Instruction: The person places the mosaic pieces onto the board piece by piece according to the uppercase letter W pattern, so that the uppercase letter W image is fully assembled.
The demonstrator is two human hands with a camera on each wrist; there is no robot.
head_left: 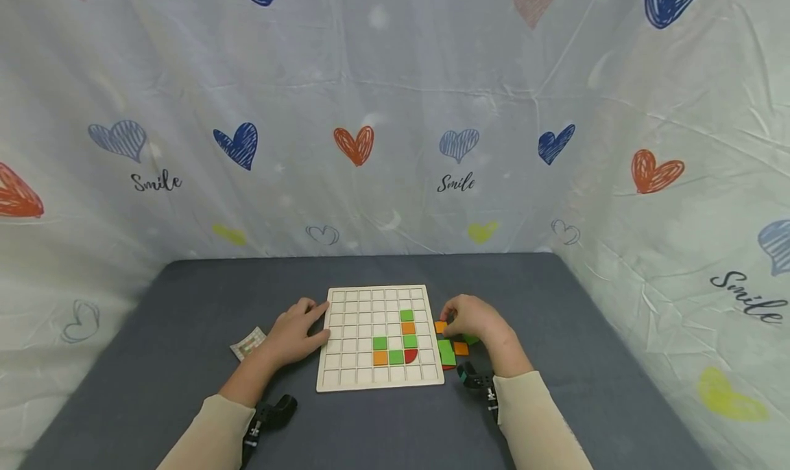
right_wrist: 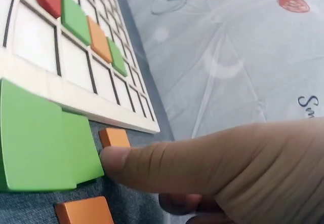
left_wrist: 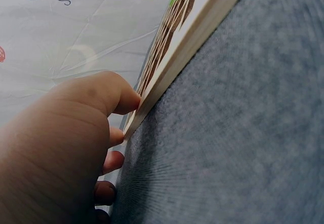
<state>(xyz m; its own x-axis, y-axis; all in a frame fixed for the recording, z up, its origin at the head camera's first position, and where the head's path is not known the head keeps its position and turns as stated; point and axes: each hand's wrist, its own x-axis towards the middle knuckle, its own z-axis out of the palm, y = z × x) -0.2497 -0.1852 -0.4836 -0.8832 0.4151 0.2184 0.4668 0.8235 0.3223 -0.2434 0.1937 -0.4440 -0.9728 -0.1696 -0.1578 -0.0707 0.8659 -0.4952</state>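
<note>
While the board at lower centre is steadied by the flat, relaxed left hand, tiles beside it are touched by the right hand, fingers loosely curled.

walls: white heart-print sheet | table: grey cloth | light: even

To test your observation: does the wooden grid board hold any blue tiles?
No: the wooden grid board holds only green tiles, orange tiles and one red piece.
</note>
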